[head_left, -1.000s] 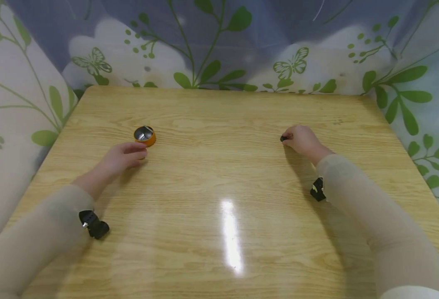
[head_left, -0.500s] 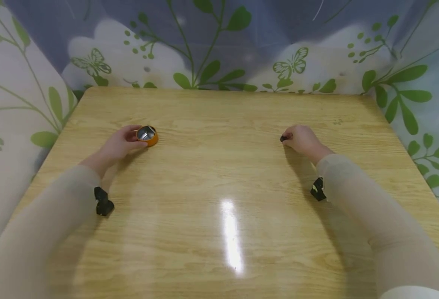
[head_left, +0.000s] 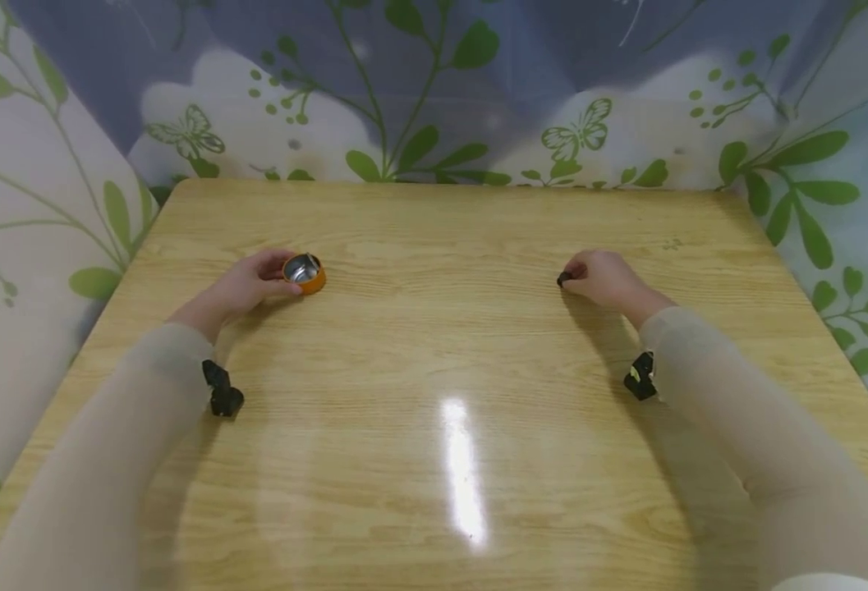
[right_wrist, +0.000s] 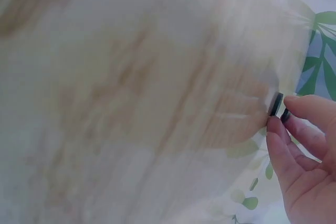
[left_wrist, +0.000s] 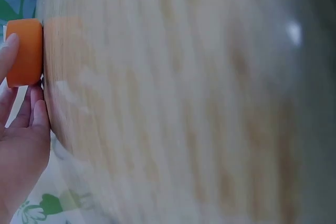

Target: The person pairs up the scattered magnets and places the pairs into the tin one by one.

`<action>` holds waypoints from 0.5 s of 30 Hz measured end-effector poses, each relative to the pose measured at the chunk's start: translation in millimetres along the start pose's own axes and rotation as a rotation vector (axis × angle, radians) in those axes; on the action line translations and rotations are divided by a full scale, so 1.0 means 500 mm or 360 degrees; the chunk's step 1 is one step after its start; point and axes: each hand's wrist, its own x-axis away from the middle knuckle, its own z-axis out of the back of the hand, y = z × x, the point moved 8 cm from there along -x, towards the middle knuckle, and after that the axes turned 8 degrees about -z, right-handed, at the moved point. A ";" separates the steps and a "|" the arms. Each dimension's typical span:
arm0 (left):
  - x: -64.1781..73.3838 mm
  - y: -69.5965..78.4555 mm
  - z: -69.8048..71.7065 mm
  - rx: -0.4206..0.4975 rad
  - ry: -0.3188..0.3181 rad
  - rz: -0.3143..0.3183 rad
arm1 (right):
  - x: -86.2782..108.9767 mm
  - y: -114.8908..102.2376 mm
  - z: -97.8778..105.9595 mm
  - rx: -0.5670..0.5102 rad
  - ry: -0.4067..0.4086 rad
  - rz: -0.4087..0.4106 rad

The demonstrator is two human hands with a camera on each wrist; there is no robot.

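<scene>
On the left part of the table, my left hand [head_left: 250,283] holds a small round orange dish [head_left: 317,283] with a shiny metal inside. Its thumb lies on the near side and the fingers reach round the far side. In the left wrist view the dish's orange wall [left_wrist: 26,51] shows side-on at the tabletop, between thumb and fingers. Well apart on the right, my right hand [head_left: 605,277] pinches a small black piece [head_left: 563,278] between thumb and fingertips. The right wrist view shows the dark piece [right_wrist: 286,115] at the fingertips, low over the table; its kind cannot be made out.
The wood-grain table [head_left: 404,345] has a bright light reflection near its middle front. Cloth printed with leaves and butterflies [head_left: 441,90] hangs behind the far edge and along both sides. A black camera strap sits on each wrist.
My left hand has moved forward and taken hold of the orange dish, which has shifted a little to the right. The right hand keeps its pinch on the black piece, nearly still.
</scene>
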 end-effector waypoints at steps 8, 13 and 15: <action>0.009 0.005 -0.001 0.0060 0.0003 -0.0001 | -0.004 -0.007 0.001 0.0054 0.0014 0.0014; 0.008 0.005 -0.002 0.0054 -0.0006 0.0004 | -0.004 -0.004 0.006 0.0060 0.0060 0.0018; 0.005 0.003 -0.001 0.0029 -0.0004 -0.0011 | -0.004 -0.003 0.008 0.0052 0.0074 0.0012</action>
